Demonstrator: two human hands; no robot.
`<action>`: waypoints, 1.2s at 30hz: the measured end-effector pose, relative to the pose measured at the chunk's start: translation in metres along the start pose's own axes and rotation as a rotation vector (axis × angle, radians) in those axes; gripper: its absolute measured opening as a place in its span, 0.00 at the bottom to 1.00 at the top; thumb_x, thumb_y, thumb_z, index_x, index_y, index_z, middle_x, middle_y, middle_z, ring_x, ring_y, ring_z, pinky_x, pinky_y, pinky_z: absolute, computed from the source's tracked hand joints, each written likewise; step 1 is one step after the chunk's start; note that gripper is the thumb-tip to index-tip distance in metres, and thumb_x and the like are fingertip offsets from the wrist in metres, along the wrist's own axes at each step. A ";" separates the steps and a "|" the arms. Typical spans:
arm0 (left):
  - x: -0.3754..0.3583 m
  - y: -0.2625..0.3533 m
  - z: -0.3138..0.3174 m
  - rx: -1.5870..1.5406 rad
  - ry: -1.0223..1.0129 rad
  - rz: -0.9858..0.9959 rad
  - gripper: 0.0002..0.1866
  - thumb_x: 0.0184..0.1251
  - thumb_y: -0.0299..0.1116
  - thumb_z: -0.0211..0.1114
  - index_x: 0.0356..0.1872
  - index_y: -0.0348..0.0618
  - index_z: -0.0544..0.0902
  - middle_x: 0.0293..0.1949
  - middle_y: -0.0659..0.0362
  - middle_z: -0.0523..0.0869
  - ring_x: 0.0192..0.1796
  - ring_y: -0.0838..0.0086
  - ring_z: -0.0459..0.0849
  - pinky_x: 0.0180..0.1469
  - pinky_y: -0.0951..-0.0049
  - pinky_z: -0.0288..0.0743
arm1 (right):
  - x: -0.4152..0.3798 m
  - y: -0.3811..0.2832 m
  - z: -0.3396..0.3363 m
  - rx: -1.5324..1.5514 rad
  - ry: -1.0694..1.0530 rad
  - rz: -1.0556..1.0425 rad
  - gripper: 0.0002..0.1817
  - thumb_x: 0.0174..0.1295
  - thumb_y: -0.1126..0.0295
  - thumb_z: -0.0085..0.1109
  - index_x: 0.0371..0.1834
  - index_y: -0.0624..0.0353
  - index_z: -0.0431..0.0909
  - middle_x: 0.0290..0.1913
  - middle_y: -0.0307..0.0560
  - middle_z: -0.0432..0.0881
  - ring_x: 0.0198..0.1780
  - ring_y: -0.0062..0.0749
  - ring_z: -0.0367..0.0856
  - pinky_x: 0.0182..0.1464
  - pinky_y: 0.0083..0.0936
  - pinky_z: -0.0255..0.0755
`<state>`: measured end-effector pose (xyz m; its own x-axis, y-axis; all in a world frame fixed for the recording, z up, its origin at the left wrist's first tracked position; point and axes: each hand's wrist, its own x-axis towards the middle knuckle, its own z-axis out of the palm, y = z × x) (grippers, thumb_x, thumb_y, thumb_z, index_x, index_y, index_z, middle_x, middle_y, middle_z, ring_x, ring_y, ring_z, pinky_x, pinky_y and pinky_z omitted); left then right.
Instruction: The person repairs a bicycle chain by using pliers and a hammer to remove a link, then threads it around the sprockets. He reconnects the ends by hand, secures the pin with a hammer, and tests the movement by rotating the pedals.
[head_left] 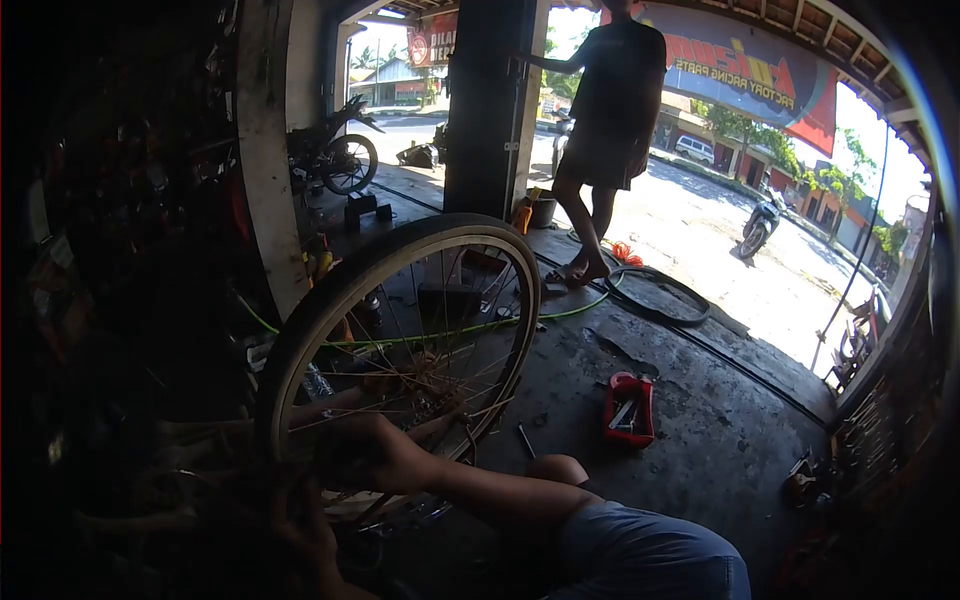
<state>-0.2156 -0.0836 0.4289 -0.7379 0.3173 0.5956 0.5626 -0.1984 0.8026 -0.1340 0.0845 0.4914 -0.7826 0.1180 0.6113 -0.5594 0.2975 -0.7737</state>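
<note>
A bicycle wheel [531, 290] with a dark tyre and thin spokes stands in front of me, attached to a bicycle frame [190, 430] that fades into shadow on the left. My right hand [375, 452] is curled closed beside the wheel's lower rim, its forearm reaching in from the right. Below it and slightly left, my left hand [308, 525] has bent fingers close to the dark frame. Deep shadow hides what either hand grips. Rust-coloured parts surround the hub [425, 395].
A red tray [630, 437] of tools and a loose tool [525, 440] lie on the concrete floor. A green hose [570, 312] and a loose tyre [690, 320] lie beyond. Another person [612, 110] stands at the doorway beside a dark pillar [487, 110]. Motorcycles are farther off.
</note>
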 end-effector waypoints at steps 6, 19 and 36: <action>0.003 -0.002 -0.004 -0.098 -0.042 -0.141 0.11 0.76 0.27 0.64 0.55 0.35 0.85 0.55 0.53 0.87 0.59 0.68 0.84 0.62 0.67 0.77 | 0.000 0.008 0.005 -0.137 0.037 -0.070 0.13 0.61 0.76 0.73 0.48 0.64 0.84 0.46 0.45 0.88 0.48 0.30 0.88 0.51 0.31 0.82; 0.008 0.002 -0.004 -0.155 -0.120 -0.053 0.09 0.75 0.22 0.67 0.53 0.35 0.85 0.50 0.57 0.89 0.52 0.76 0.87 0.55 0.75 0.80 | -0.002 0.014 0.002 0.312 0.082 0.325 0.09 0.62 0.85 0.69 0.43 0.66 0.82 0.41 0.46 0.89 0.47 0.30 0.89 0.52 0.27 0.84; 0.024 0.004 0.003 0.251 -0.032 0.311 0.05 0.70 0.24 0.72 0.44 0.40 0.87 0.39 0.57 0.90 0.43 0.67 0.90 0.46 0.70 0.82 | 0.003 0.021 -0.002 0.467 0.092 0.388 0.07 0.64 0.78 0.72 0.41 0.67 0.84 0.37 0.43 0.88 0.37 0.23 0.86 0.41 0.21 0.80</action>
<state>-0.2298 -0.0745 0.4463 -0.5079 0.3075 0.8047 0.8341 -0.0577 0.5486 -0.1475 0.0933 0.4779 -0.9379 0.2220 0.2665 -0.3156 -0.2275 -0.9212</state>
